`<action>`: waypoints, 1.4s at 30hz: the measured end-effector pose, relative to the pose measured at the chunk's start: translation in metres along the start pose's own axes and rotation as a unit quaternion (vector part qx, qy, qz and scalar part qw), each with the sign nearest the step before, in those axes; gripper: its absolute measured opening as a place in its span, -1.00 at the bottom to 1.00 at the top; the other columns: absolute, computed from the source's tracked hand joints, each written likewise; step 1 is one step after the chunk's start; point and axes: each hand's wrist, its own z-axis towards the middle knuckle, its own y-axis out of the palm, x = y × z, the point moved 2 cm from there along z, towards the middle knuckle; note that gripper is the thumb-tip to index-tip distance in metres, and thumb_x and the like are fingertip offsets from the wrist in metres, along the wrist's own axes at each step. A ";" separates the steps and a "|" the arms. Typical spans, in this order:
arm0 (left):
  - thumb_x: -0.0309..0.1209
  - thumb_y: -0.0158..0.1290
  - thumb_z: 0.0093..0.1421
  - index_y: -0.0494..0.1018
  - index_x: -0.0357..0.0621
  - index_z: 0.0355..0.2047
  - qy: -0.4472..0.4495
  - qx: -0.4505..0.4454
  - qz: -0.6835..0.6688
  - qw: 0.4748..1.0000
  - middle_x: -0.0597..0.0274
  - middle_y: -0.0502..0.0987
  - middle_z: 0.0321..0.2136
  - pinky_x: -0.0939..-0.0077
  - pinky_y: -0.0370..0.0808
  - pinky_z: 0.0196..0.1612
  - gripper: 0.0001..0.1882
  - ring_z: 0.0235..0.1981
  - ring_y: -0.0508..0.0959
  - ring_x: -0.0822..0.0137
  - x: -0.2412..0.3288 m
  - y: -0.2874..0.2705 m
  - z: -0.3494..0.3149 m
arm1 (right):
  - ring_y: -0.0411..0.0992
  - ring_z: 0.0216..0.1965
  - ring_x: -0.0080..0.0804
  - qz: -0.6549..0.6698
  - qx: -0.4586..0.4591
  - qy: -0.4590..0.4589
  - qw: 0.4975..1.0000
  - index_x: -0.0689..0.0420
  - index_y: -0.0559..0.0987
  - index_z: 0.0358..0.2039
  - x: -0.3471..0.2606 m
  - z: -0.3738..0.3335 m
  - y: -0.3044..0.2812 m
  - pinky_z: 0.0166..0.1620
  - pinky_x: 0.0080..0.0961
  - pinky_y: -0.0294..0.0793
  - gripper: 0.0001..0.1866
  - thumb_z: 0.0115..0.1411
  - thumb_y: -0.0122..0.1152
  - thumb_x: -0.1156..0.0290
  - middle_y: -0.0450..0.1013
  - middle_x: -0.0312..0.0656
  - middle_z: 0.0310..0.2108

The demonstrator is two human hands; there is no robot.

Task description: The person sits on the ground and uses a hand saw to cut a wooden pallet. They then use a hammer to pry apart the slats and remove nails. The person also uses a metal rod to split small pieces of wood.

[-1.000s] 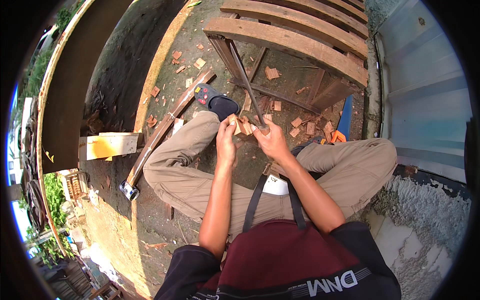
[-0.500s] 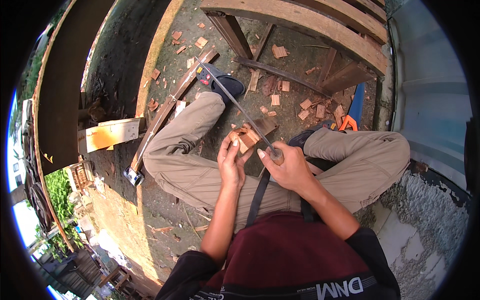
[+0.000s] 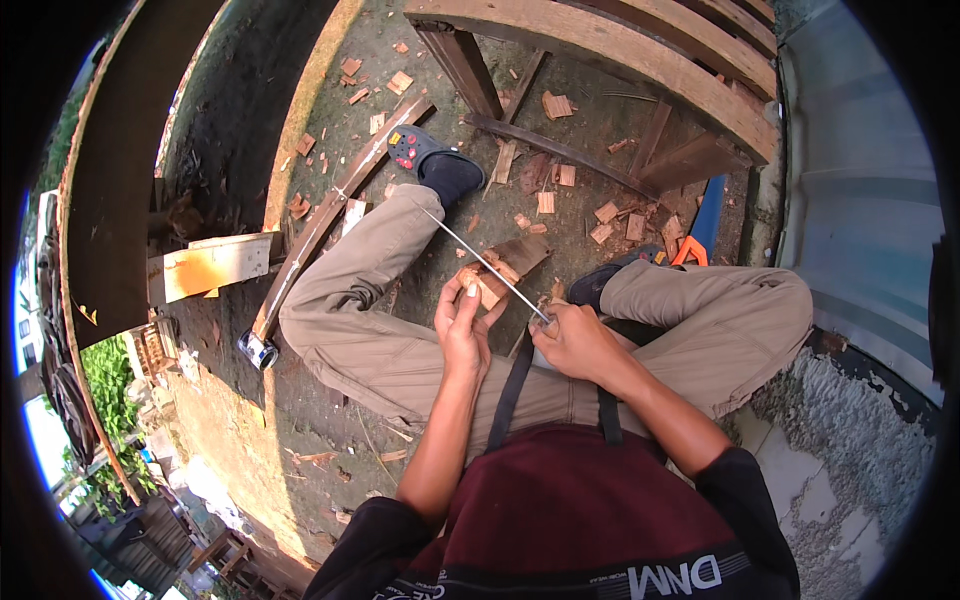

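A piece of wood (image 3: pixel 491 291), pale reddish-tan, roughly cut and chipped, sits tilted mid-view. Across it slants a thin, straight metal tool (image 3: pixel 470 250), tip toward ten o'clock, other end toward four; whether they touch is unclear.

Left hand (image 3: pixel 462 325) on the left, with a wood block (image 3: pixel 490 292) at its fingertips; right hand (image 3: pixel 580 340) to the right, on the near end of a thin-shafted hand tool (image 3: pixel 482 260). Shaft runs forward-left across the block (tip overlaps the left trouser leg in view). Left clog (image 3: pixel 420 150) sits just right of the long beam's (image 3: pixel 325 212) far end; can (image 3: pixel 258 350) at the near end. Slatted bench (image 3: pixel 600 50) ahead, right of center. Wood chips (image 3: pixel 605 212) on the ground under it and out toward the beam. Handsaw (image 3: pixel 712 220) beyond the right leg, beside the bench's near-right leg. Metal wall panel (image 3: pixel 860 200) far right.
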 end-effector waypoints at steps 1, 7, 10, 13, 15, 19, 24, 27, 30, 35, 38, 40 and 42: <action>-0.27 0.08 0.36 0.32 -0.27 0.19 -0.002 0.002 0.005 1.000 0.05 0.49 0.11 -0.09 0.52 0.17 -0.51 0.14 0.54 0.15 0.000 -0.004 -0.001 | 0.53 -0.58 0.11 0.001 -0.012 0.018 1.000 0.42 0.59 -0.33 -0.004 0.002 -0.003 -0.41 -0.13 0.47 -0.69 0.23 0.26 0.33 0.48 0.16 -0.66; -0.27 0.06 0.37 0.32 -0.27 0.18 0.005 0.007 -0.010 1.000 0.02 0.48 0.12 -0.13 0.51 0.19 -0.53 0.16 0.53 0.13 -0.003 -0.012 0.001 | 0.56 -0.50 0.17 -0.001 -0.023 0.030 0.999 0.43 0.59 -0.34 -0.040 0.000 -0.014 -0.35 -0.10 0.49 -0.67 0.22 0.25 0.32 0.49 0.24 -0.62; -0.27 0.06 0.38 0.33 -0.26 0.19 0.003 0.000 -0.013 1.000 0.04 0.48 0.13 -0.13 0.50 0.17 -0.54 0.17 0.52 0.14 -0.002 -0.010 0.000 | 0.57 -0.46 0.21 -0.027 -0.034 0.038 0.998 0.42 0.60 -0.32 -0.002 0.008 -0.001 -0.32 -0.06 0.50 -0.67 0.22 0.25 0.31 0.48 0.27 -0.61; -0.28 0.06 0.36 0.33 -0.27 0.19 0.010 0.003 -0.014 1.000 0.03 0.49 0.13 -0.13 0.50 0.17 -0.53 0.17 0.52 0.12 0.001 -0.009 0.007 | 0.57 -0.41 0.24 0.020 0.005 0.018 1.000 0.48 0.61 -0.31 -0.026 0.005 -0.009 -0.25 -0.05 0.54 -0.65 0.20 0.25 0.33 0.50 0.30 -0.57; -0.29 0.06 0.37 0.33 -0.26 0.19 0.011 0.007 -0.009 1.000 0.03 0.50 0.11 -0.11 0.50 0.16 -0.54 0.15 0.53 0.14 0.001 -0.007 0.006 | 0.57 -0.43 0.24 0.011 -0.020 0.022 0.999 0.46 0.60 -0.28 -0.027 0.004 -0.009 -0.26 -0.07 0.53 -0.66 0.20 0.25 0.34 0.50 0.27 -0.58; -0.28 0.07 0.37 0.34 -0.24 0.17 0.005 0.008 -0.008 1.000 0.06 0.52 0.07 -0.09 0.52 0.15 -0.55 0.13 0.54 0.18 0.001 -0.007 0.002 | 0.58 -0.44 0.19 -0.023 -0.043 0.040 0.998 0.46 0.60 -0.28 -0.014 0.004 -0.008 -0.28 -0.09 0.53 -0.66 0.19 0.26 0.34 0.51 0.24 -0.58; -0.27 0.06 0.36 0.34 -0.26 0.18 0.015 0.016 -0.003 1.000 0.02 0.52 0.08 -0.09 0.54 0.14 -0.54 0.13 0.55 0.13 -0.003 -0.010 0.005 | 0.58 -0.44 0.16 0.010 -0.025 0.033 0.999 0.47 0.61 -0.28 -0.018 0.003 -0.005 -0.30 -0.11 0.53 -0.65 0.18 0.27 0.33 0.52 0.23 -0.57; -0.26 0.09 0.36 0.33 -0.27 0.19 0.007 0.003 -0.015 1.000 0.03 0.52 0.08 -0.11 0.52 0.16 -0.52 0.15 0.54 0.14 0.000 -0.010 0.004 | 0.57 -0.49 0.16 -0.023 -0.049 0.043 0.998 0.43 0.60 -0.29 0.001 0.009 -0.004 -0.35 -0.11 0.50 -0.67 0.20 0.26 0.32 0.51 0.21 -0.59; -0.28 0.07 0.36 0.34 -0.26 0.19 0.010 0.003 -0.014 1.000 0.05 0.52 0.09 -0.13 0.50 0.18 -0.53 0.16 0.52 0.15 0.002 -0.011 0.008 | 0.55 -0.52 0.16 0.012 -0.004 -0.017 1.000 0.41 0.60 -0.31 -0.016 0.011 -0.006 -0.37 -0.08 0.49 -0.69 0.19 0.26 0.33 0.50 0.22 -0.61; -0.29 0.09 0.35 0.36 -0.23 0.18 0.004 0.009 -0.034 0.999 0.06 0.51 0.10 -0.09 0.51 0.16 -0.55 0.16 0.52 0.18 -0.002 -0.017 0.007 | 0.56 -0.48 0.20 -0.020 -0.048 0.022 0.998 0.40 0.61 -0.27 0.003 0.010 0.000 -0.33 -0.06 0.51 -0.67 0.19 0.25 0.31 0.49 0.24 -0.61; -0.28 0.07 0.36 0.36 -0.23 0.19 0.015 0.006 -0.013 1.000 0.06 0.53 0.09 -0.06 0.52 0.16 -0.54 0.15 0.54 0.17 -0.001 -0.017 0.012 | 0.57 -0.44 0.22 -0.021 -0.038 0.013 0.999 0.43 0.61 -0.29 -0.014 0.012 -0.011 -0.28 -0.05 0.54 -0.66 0.17 0.25 0.31 0.49 0.27 -0.59; -0.26 0.08 0.36 0.35 -0.25 0.20 0.014 0.018 -0.006 1.000 0.04 0.53 0.09 -0.05 0.52 0.16 -0.52 0.13 0.55 0.16 0.000 -0.016 0.010 | 0.58 -0.41 0.24 0.001 -0.029 0.023 0.999 0.47 0.60 -0.32 -0.037 0.007 -0.013 -0.24 -0.03 0.55 -0.65 0.14 0.25 0.33 0.51 0.31 -0.56; -0.26 0.08 0.36 0.34 -0.26 0.21 0.013 0.009 -0.014 1.000 0.04 0.53 0.09 -0.04 0.53 0.14 -0.51 0.13 0.55 0.16 -0.002 -0.019 0.007 | 0.57 -0.42 0.25 -0.031 -0.043 0.027 0.998 0.47 0.60 -0.32 0.002 0.007 0.003 -0.24 -0.03 0.55 -0.65 0.14 0.25 0.34 0.51 0.30 -0.56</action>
